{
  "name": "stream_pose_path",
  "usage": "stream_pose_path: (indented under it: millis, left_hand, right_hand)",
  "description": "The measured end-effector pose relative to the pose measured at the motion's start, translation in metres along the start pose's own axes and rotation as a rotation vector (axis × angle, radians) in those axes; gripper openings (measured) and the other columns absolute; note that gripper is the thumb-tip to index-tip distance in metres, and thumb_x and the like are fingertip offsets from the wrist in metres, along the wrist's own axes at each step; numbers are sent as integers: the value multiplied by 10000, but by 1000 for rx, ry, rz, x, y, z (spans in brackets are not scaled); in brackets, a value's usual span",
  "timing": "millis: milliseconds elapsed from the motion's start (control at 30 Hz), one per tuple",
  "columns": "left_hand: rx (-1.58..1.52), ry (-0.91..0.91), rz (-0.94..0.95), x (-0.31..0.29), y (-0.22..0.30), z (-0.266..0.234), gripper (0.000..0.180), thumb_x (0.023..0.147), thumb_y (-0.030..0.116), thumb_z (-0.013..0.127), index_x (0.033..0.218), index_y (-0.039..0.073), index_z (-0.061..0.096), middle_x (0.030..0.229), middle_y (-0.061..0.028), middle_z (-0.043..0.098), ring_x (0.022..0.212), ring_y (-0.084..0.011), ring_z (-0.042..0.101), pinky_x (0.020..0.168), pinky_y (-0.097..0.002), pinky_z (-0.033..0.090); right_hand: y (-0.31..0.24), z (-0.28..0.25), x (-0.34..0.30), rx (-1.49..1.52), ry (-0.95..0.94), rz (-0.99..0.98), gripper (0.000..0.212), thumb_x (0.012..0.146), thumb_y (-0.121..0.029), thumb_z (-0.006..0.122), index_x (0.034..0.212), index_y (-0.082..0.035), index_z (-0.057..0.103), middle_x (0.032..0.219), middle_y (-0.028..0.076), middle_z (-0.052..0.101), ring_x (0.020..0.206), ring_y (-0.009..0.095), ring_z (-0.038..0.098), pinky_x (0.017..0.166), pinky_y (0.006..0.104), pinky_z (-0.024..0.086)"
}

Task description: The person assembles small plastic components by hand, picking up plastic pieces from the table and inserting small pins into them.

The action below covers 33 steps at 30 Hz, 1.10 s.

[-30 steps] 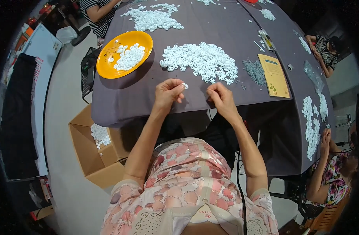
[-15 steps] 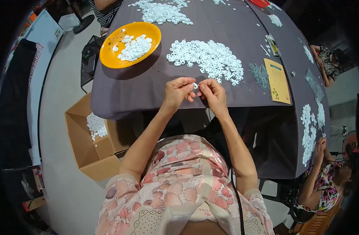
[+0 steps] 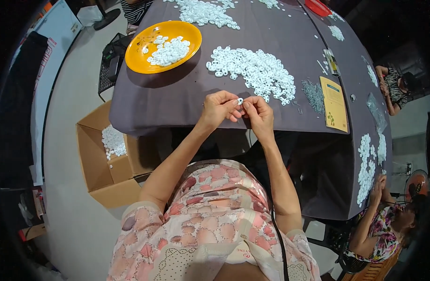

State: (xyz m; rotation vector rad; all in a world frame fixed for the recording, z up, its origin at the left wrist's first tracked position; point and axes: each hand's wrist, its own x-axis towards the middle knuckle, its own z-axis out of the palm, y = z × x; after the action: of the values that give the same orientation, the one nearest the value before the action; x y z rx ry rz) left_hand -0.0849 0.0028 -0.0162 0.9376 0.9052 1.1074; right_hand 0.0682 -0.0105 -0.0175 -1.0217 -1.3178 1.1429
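Over the table's near edge, my left hand (image 3: 216, 110) pinches a small white plastic piece with a hole (image 3: 240, 101) between thumb and fingers. Close against it, my right hand (image 3: 261, 118) is closed, thumb and fingertips pressed together beside the piece; whatever they grip is too small to make out. Just beyond my hands spreads a heap of matching white pieces (image 3: 257, 70). To its right lies a pile of thin grey pins or nails (image 3: 313, 95), with a few strays near it.
An orange bowl (image 3: 134, 57) of white pieces stands left on the grey tablecloth (image 3: 177, 103). A yellow booklet (image 3: 336, 108) lies right of the pins. Below left, an open cardboard box (image 3: 94, 154) holds more pieces. Another person's hands (image 3: 378, 189) are at the right edge.
The view has shifted slightly, so the table things sit a little differently in it. My hands keep their pinch close together, and the white piece stays in my left fingers.
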Motion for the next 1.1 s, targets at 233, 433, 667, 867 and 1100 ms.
stream_pose_path:
  millis: [233,433,667,867,1100]
  left_hand:
    - [14,-13,60,2,-4,1,124,869,9,573,966,-67,579,792,-104,636,587,-115,610,483,-224,516]
    - [174,35,91,-4,-1,2,145,860,40,584,967,-59,593,754,-64,626,537,-73,560,444,-200,462]
    - [613,75,245,-5,-6,7,190,805,51,612,989,4,624,767,-106,638,598,-190,603,539,-304,479]
    - [1192,169,606,10,1,30,189,797,52,594,979,44,645,820,-131,590,732,-300,596,651,-388,472]
    - [1194,-24,663,45,-10,65,193,814,68,576,983,99,665,821,-130,575,755,-322,605,666,-406,482]
  right_hand:
    - [2,-2,0,-71,13,-15,94,906,-76,548,884,9,581,740,1,607,660,48,535,582,198,434]
    - [-2,-6,-3,-100,-12,-24,94,907,-86,556,895,3,584,735,4,609,655,48,545,572,196,431]
    - [-7,-52,-8,20,107,15,87,917,-92,538,906,-13,572,857,50,647,688,70,598,581,198,454]
    - [0,-89,-10,48,268,-40,90,921,-93,532,890,-17,566,825,40,633,674,68,587,587,195,451]
    - [1,-85,-10,28,205,-24,85,911,-86,543,889,-8,569,800,27,621,661,59,574,585,195,453]
